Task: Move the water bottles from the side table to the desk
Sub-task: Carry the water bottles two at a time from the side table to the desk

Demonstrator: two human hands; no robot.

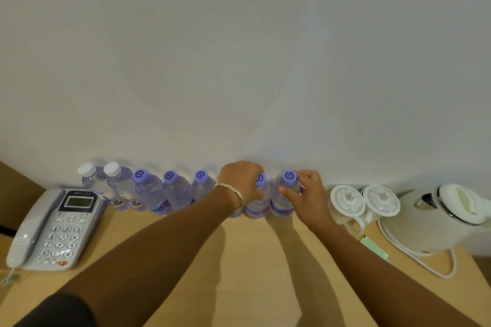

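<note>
I am looking down at a light wooden counter [247, 260] pushed against a plain white wall [239, 48]. A row of clear water bottles stands upright along the wall edge. From my left there are two bottles with white caps [86, 168] [111, 168], then three bottles with purple caps [140, 176] [170, 176] [202, 176], each close beside the next.

My left hand [240, 183] reaches in over the row, just right of those three. It wears a thin bracelet [233, 192] at the wrist. Its fingers curl down around a purple-capped bottle [256, 204], whose cap peeks out at the right edge of the hand. Part of another bottle [235, 213] shows under my wrist, and I cannot tell whether the hand touches it.

My right hand [305, 194] grasps the last bottle in the row [283, 202]. The fingers wrap the bottle's neck, just below its purple cap, and the thumb lies across the front. Both grasped bottles stand with their bases on the counter, touching or nearly touching each other.

To the far left sits a grey desk telephone [50, 228] with a keypad and small screen. To the right of the bottles are two white lidded cups [345, 200] [381, 199], side by side. Beyond them stands a white electric kettle [438, 218] with its cord [435, 268] looping over the counter. A small pale green packet [372, 245] lies near the kettle's base. My forearms cast shadows on the wood.
</note>
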